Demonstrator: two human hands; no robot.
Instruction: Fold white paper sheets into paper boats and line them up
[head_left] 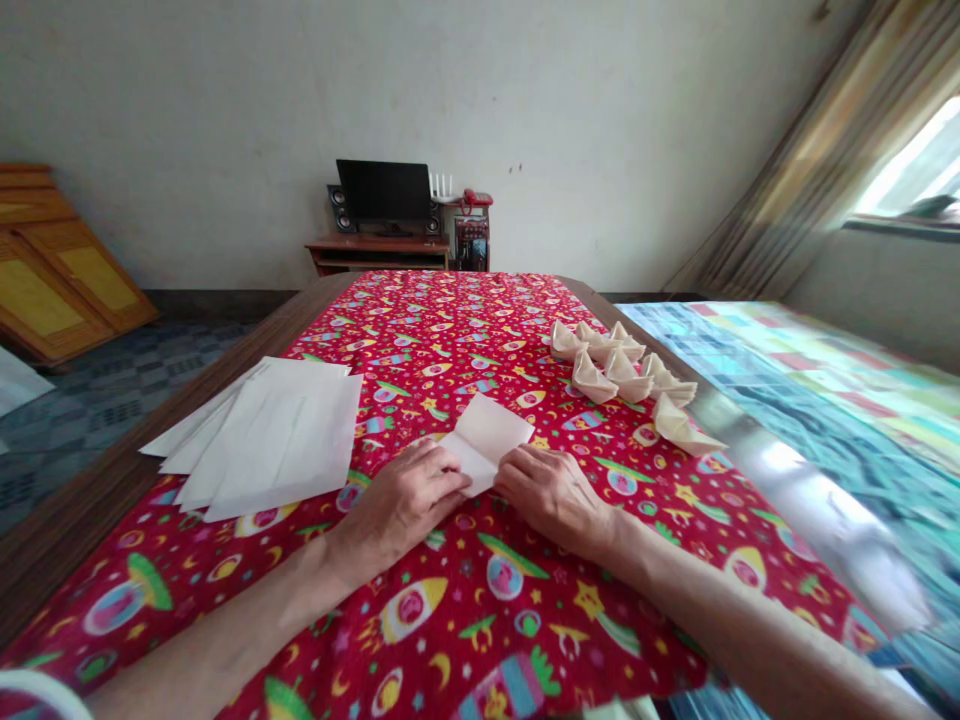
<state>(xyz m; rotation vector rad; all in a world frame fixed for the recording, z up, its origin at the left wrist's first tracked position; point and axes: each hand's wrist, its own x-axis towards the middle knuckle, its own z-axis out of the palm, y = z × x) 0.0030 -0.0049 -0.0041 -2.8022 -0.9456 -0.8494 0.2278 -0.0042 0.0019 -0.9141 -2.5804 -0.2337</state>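
Note:
A small white sheet of paper (491, 430) with a crease across it lies in front of me on the red patterned cloth. My left hand (420, 485) grips its left lower edge, fingers closed on the paper. On the right side, my right hand (551, 490) pinches the opposite edge with curled fingers. To the left rests a fanned stack of white paper sheets (281, 440). Several folded paper boats (619, 360) stand grouped toward the right edge of the cloth, and one more folded boat (682, 428) sits nearer to me.
The red cloth (450, 325) covers most of a brown wooden table (255, 345). Beyond it, a monitor (384, 192) with speakers stands on a small desk (375, 250) by the wall. A bed (810, 400) is at the right, a wooden cabinet (75, 270) at the left.

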